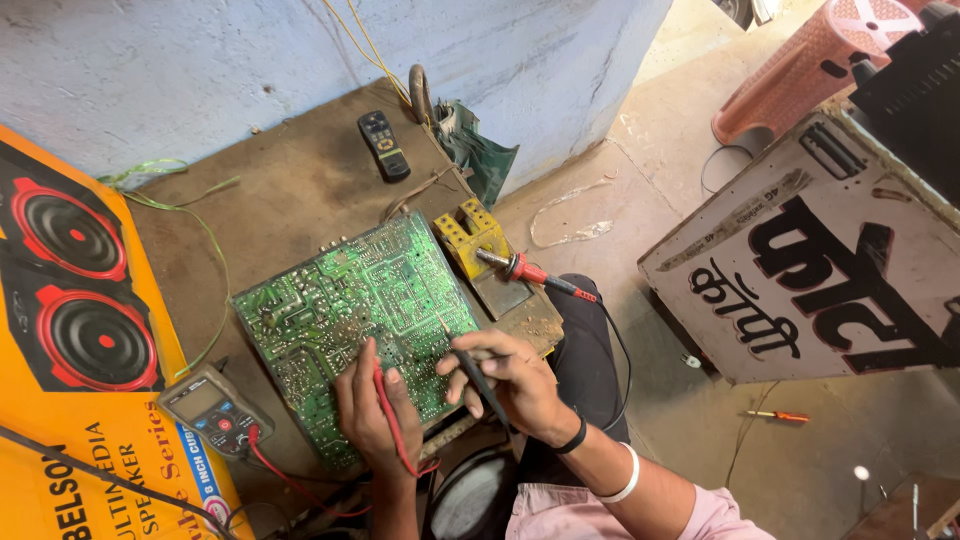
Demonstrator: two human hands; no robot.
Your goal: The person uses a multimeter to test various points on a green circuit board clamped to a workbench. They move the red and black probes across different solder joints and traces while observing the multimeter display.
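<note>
big green printed circuit board [350, 320] lies solder side up in the middle of the brown worktop [290, 190], tilted a bit, and everything else sits around it. left hand [375, 410] rests on the board's near edge, grip closed round a thin red meter probe [388, 415] with the tip down on the copper traces. right hand [515, 385] is at the board's near right corner, fingers pinched shut on a slim black meter probe [470, 365], its needle tip touching the board just right of the red one. a black band and a white bangle sit on that wrist.

left of the board, near its lower corner, there's a grey handheld multimeter [213, 410] with a red lead plugged in, lying partly on an orange speaker carton [70, 330]. right of the board, touching its edge, a yellow metal soldering stand [480, 250] holds a red-handled soldering iron [530, 272]. beyond the board's far side, well apart, lies a small black remote control [384, 146] close to the pale blue wall. far off right of the board on the floor leans a white painted signboard [820, 260], with a small orange-handled screwdriver [780, 415] below it.
</note>
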